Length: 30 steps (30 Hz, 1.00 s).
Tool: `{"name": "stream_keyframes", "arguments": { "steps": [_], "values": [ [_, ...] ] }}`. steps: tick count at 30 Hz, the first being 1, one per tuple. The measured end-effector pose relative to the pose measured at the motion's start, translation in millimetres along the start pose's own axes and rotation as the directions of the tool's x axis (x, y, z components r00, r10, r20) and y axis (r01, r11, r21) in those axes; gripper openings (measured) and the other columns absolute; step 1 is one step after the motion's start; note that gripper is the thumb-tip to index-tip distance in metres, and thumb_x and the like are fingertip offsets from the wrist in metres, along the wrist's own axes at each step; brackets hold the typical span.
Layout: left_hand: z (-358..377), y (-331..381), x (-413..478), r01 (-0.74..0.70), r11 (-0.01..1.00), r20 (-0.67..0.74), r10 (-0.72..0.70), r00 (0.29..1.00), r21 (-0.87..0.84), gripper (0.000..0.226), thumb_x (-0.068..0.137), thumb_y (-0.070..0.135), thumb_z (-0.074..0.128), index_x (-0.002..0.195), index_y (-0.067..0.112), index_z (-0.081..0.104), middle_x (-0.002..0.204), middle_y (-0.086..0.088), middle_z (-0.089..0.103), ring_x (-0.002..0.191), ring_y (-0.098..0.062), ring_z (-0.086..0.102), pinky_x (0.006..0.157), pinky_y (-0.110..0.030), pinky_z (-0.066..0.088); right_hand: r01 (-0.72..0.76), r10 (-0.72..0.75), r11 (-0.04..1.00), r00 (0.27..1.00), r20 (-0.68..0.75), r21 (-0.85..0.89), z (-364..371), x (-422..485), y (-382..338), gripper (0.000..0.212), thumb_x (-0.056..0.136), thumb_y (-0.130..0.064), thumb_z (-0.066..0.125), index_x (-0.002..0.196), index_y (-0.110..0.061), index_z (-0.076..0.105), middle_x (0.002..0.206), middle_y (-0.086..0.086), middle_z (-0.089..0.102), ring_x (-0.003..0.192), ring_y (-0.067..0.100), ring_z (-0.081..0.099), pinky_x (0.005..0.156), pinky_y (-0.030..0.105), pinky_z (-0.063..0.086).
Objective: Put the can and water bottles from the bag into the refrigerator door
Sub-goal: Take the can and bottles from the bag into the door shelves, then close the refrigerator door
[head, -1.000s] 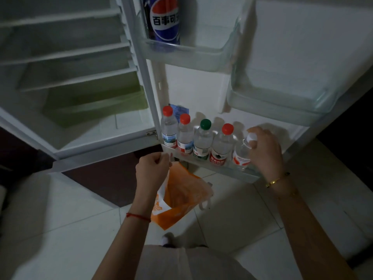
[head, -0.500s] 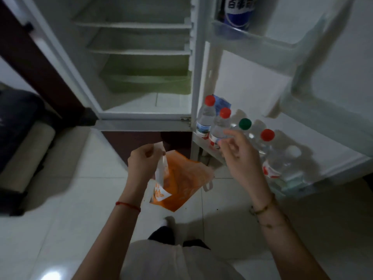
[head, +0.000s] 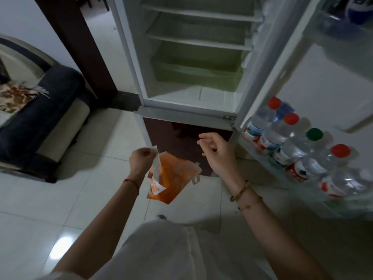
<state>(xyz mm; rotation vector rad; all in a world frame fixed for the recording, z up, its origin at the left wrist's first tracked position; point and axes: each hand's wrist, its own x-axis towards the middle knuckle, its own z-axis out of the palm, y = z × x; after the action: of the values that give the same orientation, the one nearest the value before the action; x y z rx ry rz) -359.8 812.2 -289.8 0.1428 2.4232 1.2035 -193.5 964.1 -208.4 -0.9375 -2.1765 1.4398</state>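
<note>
Down at the bottom of the open refrigerator door (head: 314, 81), five clear plastic water bottles (head: 292, 150) stand upright in a row on the lowest door shelf (head: 347, 207), caps pointing up, shoulders touching. Three caps are red, one is green, and the nearest one is pale and blurred. Higher on the door, at the frame's top right corner, the blue can (head: 361, 11) sits in an upper bin, only its lower part showing.

The orange bag (head: 171, 176) hangs limp and crinkled from the left hand (head: 141, 160), which pinches one white handle between its fingers; the bag's long axis runs downward, and its other handle droops loose on the far side. The right hand (head: 218, 152) floats empty just beside the bag, fingers loosely spread and curled, in front of the dark lower panel of the fridge (head: 187, 136). Nothing lies between that hand and the bottles.

Inside the cabinet are white wire-edged shelves (head: 199, 39) and a green translucent drawer (head: 197, 71). Glossy pale floor tiles (head: 36, 209) stretch left toward a dark upholstered sofa (head: 40, 118).
</note>
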Motion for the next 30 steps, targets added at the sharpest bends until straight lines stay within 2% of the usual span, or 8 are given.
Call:
{"name": "stream_keyframes", "arguments": {
  "steps": [6, 9, 11, 16, 19, 23, 25, 30],
  "values": [
    [-48, -53, 56, 0.114, 0.989, 0.065, -0.120, 0.991, 0.090, 0.026, 0.094, 0.019, 0.062, 0.113, 0.003, 0.071, 0.106, -0.011, 0.068, 0.089, -0.023, 0.060, 0.074, -0.030, 0.046, -0.059, 0.059, 0.998, 0.998, 0.027, 0.023, 72, 19, -22, 0.025, 0.094, -0.026, 0.056, 0.116, -0.015, 0.064, 0.102, -0.010, 0.066, 0.099, 0.007, 0.063, 0.087, 0.041, 0.057],
    [-71, -79, 88, 0.143, 0.980, 0.113, -0.159, 0.981, 0.138, 0.036, 0.088, 0.015, 0.067, 0.122, 0.003, 0.067, 0.122, -0.017, 0.068, 0.108, -0.033, 0.064, 0.092, -0.039, 0.054, -0.076, 0.075, 0.997, 0.996, 0.037, 0.024, 105, 25, -33, 0.027, 0.095, -0.027, 0.056, 0.118, -0.015, 0.063, 0.107, -0.009, 0.065, 0.100, 0.007, 0.063, 0.088, 0.040, 0.057],
    [-84, -93, 106, 0.152, 0.975, 0.134, -0.175, 0.976, 0.164, 0.040, 0.086, 0.014, 0.069, 0.124, 0.003, 0.066, 0.127, -0.018, 0.066, 0.117, -0.035, 0.062, 0.100, -0.046, 0.051, -0.085, 0.083, 0.996, 0.996, 0.039, 0.033, 122, 28, -39, 0.027, 0.095, -0.027, 0.056, 0.118, -0.015, 0.063, 0.110, -0.006, 0.065, 0.102, 0.009, 0.063, 0.089, 0.039, 0.057],
    [-110, -107, 136, 0.145, 0.974, 0.192, -0.179, 0.965, 0.175, 0.045, 0.086, 0.011, 0.068, 0.129, 0.003, 0.062, 0.133, -0.017, 0.063, 0.124, -0.031, 0.058, 0.108, -0.039, 0.044, -0.109, 0.109, 0.994, 0.993, 0.037, 0.015, 158, 32, -54, 0.029, 0.096, -0.027, 0.054, 0.121, -0.014, 0.061, 0.114, -0.004, 0.065, 0.104, 0.009, 0.062, 0.090, 0.036, 0.057],
    [-123, -109, 152, 0.085, 0.981, 0.193, -0.118, 0.974, 0.174, 0.051, 0.087, 0.014, 0.069, 0.136, 0.005, 0.056, 0.138, -0.016, 0.059, 0.124, -0.032, 0.057, 0.108, -0.043, 0.045, -0.107, 0.107, 0.994, 0.994, 0.010, 0.015, 172, 32, -58, 0.028, 0.096, -0.026, 0.054, 0.120, -0.013, 0.061, 0.112, -0.004, 0.065, 0.103, 0.008, 0.062, 0.089, 0.037, 0.058],
    [-139, -96, 155, -0.015, 0.992, 0.193, -0.009, 0.981, 0.124, 0.050, 0.091, 0.013, 0.066, 0.138, 0.006, 0.053, 0.140, -0.013, 0.056, 0.126, -0.033, 0.055, 0.091, -0.039, 0.052, -0.130, 0.131, 0.991, 0.991, -0.024, 0.036, 183, 28, -60, 0.026, 0.095, -0.026, 0.056, 0.118, -0.016, 0.063, 0.109, -0.007, 0.066, 0.101, 0.006, 0.063, 0.089, 0.037, 0.057],
    [-146, -82, 147, -0.136, 0.985, 0.194, 0.113, 0.974, 0.109, 0.048, 0.091, 0.014, 0.065, 0.137, 0.008, 0.054, 0.139, -0.011, 0.057, 0.124, -0.030, 0.056, 0.099, -0.043, 0.050, -0.135, 0.138, 0.990, 0.989, -0.057, 0.051, 185, 26, -62, 0.025, 0.095, -0.026, 0.056, 0.117, -0.015, 0.063, 0.108, -0.006, 0.066, 0.101, 0.007, 0.063, 0.089, 0.039, 0.057],
    [-155, -27, 111, -0.496, 0.868, 0.241, 0.476, 0.846, 0.027, 0.045, 0.095, 0.016, 0.061, 0.139, 0.013, 0.051, 0.141, -0.007, 0.055, 0.125, -0.019, 0.053, 0.101, -0.031, 0.045, -0.106, 0.118, 0.991, 0.981, -0.155, 0.080, 174, 16, -68, 0.026, 0.095, -0.025, 0.056, 0.119, -0.015, 0.062, 0.110, -0.002, 0.067, 0.104, 0.008, 0.063, 0.090, 0.041, 0.056]
  ]
}}
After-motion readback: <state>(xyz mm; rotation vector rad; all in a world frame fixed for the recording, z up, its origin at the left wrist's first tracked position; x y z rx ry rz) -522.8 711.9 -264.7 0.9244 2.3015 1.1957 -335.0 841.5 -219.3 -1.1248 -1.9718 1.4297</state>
